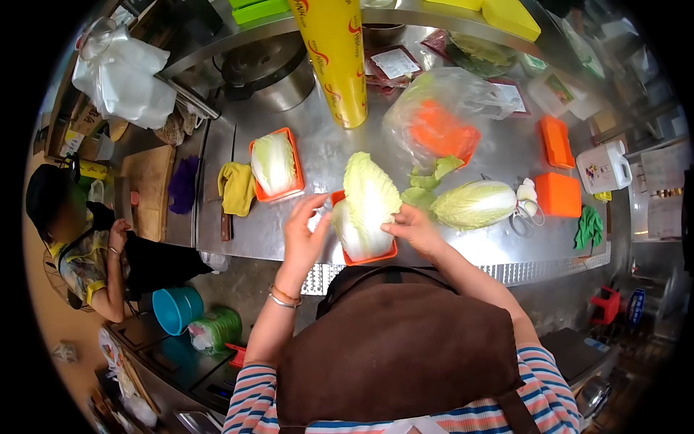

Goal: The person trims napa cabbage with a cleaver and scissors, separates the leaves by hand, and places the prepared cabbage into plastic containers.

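Right in front of me, an orange tray holds a napa cabbage. A loose, pale green cabbage leaf stands over it, covering part of the cabbage. My right hand pinches this leaf at its lower right edge. At the tray's left side, my left hand has its fingers apart and holds nothing. To the left lies another tray with a napa cabbage in it. A whole napa cabbage rests on the steel counter to the right, beside torn leaves.
A yellow film roll stands upright behind the trays. A knife and yellow cloth lie left. Plastic bag, orange boxes and white jug are to the right. A person is at far left.
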### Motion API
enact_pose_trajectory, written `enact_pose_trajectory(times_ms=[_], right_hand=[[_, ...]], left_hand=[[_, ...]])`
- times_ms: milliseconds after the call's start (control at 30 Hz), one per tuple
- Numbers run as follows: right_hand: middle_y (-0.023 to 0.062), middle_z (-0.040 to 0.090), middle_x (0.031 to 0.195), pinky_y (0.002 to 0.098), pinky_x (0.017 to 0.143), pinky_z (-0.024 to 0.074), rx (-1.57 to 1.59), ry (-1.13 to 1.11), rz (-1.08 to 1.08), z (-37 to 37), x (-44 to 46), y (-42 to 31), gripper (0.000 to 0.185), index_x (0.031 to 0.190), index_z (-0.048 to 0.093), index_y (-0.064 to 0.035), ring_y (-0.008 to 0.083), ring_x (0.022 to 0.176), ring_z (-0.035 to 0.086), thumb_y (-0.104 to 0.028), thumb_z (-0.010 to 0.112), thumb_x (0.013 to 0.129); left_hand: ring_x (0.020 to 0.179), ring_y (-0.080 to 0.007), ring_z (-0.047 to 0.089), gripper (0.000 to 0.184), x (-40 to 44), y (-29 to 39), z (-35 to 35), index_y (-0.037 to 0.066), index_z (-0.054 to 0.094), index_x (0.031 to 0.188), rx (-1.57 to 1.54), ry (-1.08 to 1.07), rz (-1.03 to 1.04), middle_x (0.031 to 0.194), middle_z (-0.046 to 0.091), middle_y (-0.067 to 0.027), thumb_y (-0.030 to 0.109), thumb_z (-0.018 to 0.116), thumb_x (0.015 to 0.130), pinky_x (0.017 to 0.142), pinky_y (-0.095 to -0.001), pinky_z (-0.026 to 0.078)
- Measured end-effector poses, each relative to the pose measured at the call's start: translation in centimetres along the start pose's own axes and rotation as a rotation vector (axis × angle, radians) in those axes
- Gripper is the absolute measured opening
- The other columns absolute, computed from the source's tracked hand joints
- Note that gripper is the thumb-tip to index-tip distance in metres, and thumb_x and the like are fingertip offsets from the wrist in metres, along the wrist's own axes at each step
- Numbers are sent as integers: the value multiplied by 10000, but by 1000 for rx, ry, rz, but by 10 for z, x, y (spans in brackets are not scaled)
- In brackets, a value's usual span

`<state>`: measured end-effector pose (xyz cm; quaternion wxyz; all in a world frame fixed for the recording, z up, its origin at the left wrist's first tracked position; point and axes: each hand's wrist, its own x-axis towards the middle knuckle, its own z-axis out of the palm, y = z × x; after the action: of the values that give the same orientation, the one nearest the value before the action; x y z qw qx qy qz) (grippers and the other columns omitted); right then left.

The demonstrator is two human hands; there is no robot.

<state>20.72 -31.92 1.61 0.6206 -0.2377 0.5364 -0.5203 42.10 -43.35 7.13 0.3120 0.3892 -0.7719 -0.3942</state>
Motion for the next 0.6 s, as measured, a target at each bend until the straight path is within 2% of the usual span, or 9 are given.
enact_pose_trajectory(times_ms=[167, 267, 333, 400, 433, 467, 533, 567, 600], right_hand=[[53, 665, 1023, 263, 827, 488, -94, 7, -55, 6, 10, 22, 338, 1143, 579, -17, 106, 947, 598, -33, 692, 825], [39, 659, 1015, 260, 830, 481, -204, -29, -17, 7, 7, 13, 338, 1145, 583, -5, 100, 938, 587, -37, 699, 829], [21, 659, 957, 253, 793, 485, -135, -28, -29, 7, 7, 17, 339, 1135, 585, -9, 86, 886, 587, -57, 714, 826], [46, 676, 973, 265, 787, 495, -308, -45, 19, 4, 3, 12, 348, 1146, 583, -12, 98, 900, 606, -51, 704, 823], [109, 647, 1069, 291, 800, 493, -337, -72, 46, 1, 2, 13, 457, 1182, 555, -5, 135, 954, 602, -115, 753, 784], [109, 647, 1069, 291, 800, 493, -336, -69, 49, 4, -2, 8, 457, 1182, 555, -5, 135, 954, 602, -115, 753, 784], [179, 558, 1239, 357, 902, 460, -830, 187, -142, 14, -12, -8, 629, 1242, 512, -14, 234, 1110, 561, -233, 795, 724], [179, 558, 1239, 357, 902, 460, -829, 186, -138, 15, -11, -11, 629, 1242, 512, -14, 234, 1110, 561, -233, 795, 724], [187, 520, 1274, 391, 938, 428, -1044, 206, -411, 14, -7, -16, 697, 1268, 494, -41, 282, 1161, 515, -310, 797, 701]], left_hand=[[1182, -350, 487, 483, 4, 0, 25, 39, 550, 1230, 170, -90, 206, 1278, 520, -156, 124, 709, 783, 985, -417, 417], [1208, -359, 457, 548, 16, -10, 40, 30, 525, 1255, 275, -183, 356, 1314, 486, -163, 171, 730, 767, 1005, -427, 397], [1207, -361, 455, 592, 15, -18, 48, 24, 516, 1268, 289, -233, 347, 1315, 482, -175, 228, 739, 758, 1016, -433, 384], [1188, -355, 465, 628, 14, -20, 49, 18, 509, 1273, 263, -327, 271, 1307, 489, -169, 269, 746, 748, 1006, -430, 391], [1155, -354, 478, 643, 13, -21, 48, 10, 512, 1267, 271, -334, 284, 1278, 503, -170, 295, 748, 741, 989, -429, 402], [1155, -354, 478, 643, 14, -20, 47, 10, 512, 1267, 268, -338, 282, 1278, 503, -170, 295, 748, 741, 989, -429, 402], [1140, -355, 482, 644, 13, -19, 44, 8, 515, 1262, 256, -374, 265, 1259, 511, -169, 292, 753, 736, 977, -432, 408], [1140, -355, 482, 644, 13, -19, 43, 8, 515, 1262, 254, -377, 262, 1259, 511, -169, 292, 753, 736, 977, -432, 408], [1140, -356, 480, 645, 13, -19, 44, 7, 516, 1259, 252, -375, 264, 1252, 513, -171, 291, 757, 732, 974, -431, 411]])
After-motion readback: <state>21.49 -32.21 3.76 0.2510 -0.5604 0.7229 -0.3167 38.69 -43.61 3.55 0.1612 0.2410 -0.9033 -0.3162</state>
